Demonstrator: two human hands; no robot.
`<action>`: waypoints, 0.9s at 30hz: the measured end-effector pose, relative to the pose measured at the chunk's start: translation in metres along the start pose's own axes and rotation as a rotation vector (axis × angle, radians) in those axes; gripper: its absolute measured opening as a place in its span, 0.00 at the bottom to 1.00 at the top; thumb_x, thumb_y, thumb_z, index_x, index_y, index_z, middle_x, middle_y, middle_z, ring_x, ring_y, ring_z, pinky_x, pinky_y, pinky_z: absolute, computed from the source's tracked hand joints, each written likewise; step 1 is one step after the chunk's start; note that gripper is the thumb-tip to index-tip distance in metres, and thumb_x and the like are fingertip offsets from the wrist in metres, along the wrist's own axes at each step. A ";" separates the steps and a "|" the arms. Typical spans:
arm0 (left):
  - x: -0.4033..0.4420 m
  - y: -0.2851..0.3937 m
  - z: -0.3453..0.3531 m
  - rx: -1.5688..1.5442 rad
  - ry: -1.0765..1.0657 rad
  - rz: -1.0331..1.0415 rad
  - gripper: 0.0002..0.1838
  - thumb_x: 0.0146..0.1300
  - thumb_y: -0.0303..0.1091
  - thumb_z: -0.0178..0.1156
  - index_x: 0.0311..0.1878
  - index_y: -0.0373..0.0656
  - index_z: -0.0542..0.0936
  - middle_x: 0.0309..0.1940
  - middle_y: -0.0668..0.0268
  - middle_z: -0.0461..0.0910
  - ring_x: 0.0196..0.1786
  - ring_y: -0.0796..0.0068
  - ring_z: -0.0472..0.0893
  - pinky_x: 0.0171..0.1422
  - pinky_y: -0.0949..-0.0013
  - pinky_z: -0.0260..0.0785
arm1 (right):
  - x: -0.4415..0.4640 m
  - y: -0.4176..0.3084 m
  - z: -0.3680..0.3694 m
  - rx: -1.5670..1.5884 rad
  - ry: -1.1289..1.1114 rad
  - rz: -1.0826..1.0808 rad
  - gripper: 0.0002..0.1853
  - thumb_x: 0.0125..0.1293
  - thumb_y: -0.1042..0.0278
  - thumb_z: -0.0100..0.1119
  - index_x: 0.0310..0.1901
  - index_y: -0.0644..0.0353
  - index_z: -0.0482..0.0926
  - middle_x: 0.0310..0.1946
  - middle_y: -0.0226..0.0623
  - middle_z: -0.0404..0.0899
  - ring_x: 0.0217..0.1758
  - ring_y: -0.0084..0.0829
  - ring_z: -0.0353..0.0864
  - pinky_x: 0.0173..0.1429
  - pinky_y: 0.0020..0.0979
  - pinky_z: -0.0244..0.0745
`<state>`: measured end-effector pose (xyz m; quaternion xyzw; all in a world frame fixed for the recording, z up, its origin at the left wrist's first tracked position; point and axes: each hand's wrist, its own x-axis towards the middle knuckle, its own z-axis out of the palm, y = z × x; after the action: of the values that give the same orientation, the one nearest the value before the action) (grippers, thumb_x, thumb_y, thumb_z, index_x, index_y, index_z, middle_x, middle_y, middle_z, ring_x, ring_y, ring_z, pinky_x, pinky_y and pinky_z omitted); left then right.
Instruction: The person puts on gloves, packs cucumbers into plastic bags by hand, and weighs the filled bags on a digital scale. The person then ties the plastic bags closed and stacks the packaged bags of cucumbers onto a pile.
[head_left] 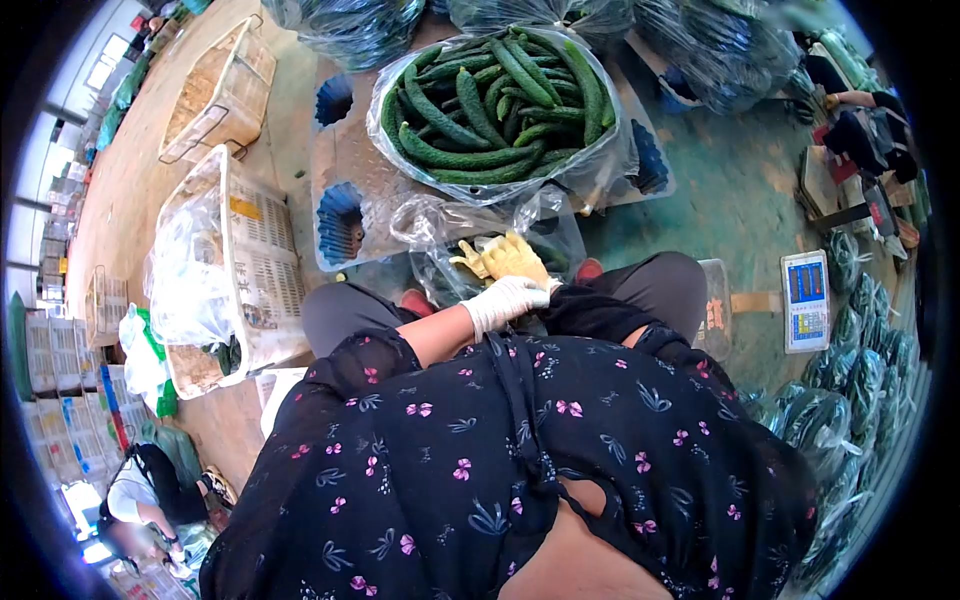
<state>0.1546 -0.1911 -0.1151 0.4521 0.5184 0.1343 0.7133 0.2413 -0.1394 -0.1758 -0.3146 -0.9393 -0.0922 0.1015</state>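
Observation:
My left hand, in a white glove, reaches in from the left and lies across my right wrist, its fingers closed at the cuff of a yellow glove. That yellow glove covers my right hand, whose fingers point left and stand apart, with no held thing visible. Just beyond both hands is a crumpled clear plastic bag. Farther out, many dark green cucumbers fill a large bag with a clear plastic rim. The fingertips of my left hand are partly hidden.
The cucumber bag rests on a worn pallet with blue wells. White crates stand left, one holding plastic. A scale display is at right, near bagged produce. Other people are at lower left and upper right.

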 end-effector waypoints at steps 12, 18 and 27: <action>0.002 -0.065 -0.057 -0.545 0.260 -0.127 0.13 0.60 0.40 0.57 0.45 0.45 0.75 0.33 0.66 0.78 0.28 0.77 0.76 0.30 0.71 0.70 | -0.013 0.029 0.041 0.585 -0.494 0.450 0.12 0.56 0.62 0.51 0.36 0.55 0.82 0.32 0.46 0.81 0.38 0.48 0.81 0.43 0.45 0.74; 0.014 -0.112 -0.089 -0.770 0.438 -0.096 0.12 0.60 0.39 0.57 0.45 0.45 0.74 0.32 0.65 0.77 0.25 0.75 0.76 0.26 0.74 0.68 | 0.021 0.040 0.080 0.481 -0.358 0.290 0.09 0.54 0.63 0.54 0.33 0.56 0.80 0.30 0.45 0.81 0.37 0.46 0.81 0.40 0.43 0.74; 0.017 -0.103 -0.081 -0.438 0.445 -0.220 0.15 0.63 0.38 0.53 0.51 0.43 0.73 0.34 0.65 0.78 0.30 0.77 0.75 0.30 0.74 0.70 | 0.047 0.033 0.076 0.473 -0.814 0.216 0.11 0.57 0.62 0.52 0.36 0.54 0.83 0.35 0.44 0.82 0.42 0.42 0.82 0.44 0.40 0.75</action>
<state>0.0635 -0.1959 -0.2106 0.1888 0.6662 0.2600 0.6730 0.2149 -0.0684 -0.2337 -0.3890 -0.8601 0.2654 -0.1965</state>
